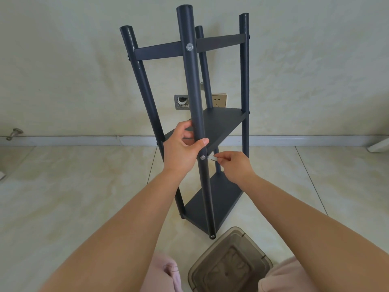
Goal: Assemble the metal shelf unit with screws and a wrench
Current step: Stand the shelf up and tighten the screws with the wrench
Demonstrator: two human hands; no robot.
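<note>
A dark grey metal shelf unit (223,123) stands upright on the tiled floor, with four round posts and three shelves. My left hand (183,148) grips the nearest post (190,81) just above the middle shelf. A silver screw (203,157) sits in that post at middle-shelf height. Another screw (189,47) shows at the top shelf. My right hand (233,164) pinches a small pale wrench (213,158), whose tip lies just right of the middle screw.
A brown translucent plastic box (229,262) lies on the floor close to the shelf's foot, between my knees. Behind the shelf is a wall with a power socket (219,100) and an open wall box (181,102). A metal door stop (14,133) sits at the left skirting.
</note>
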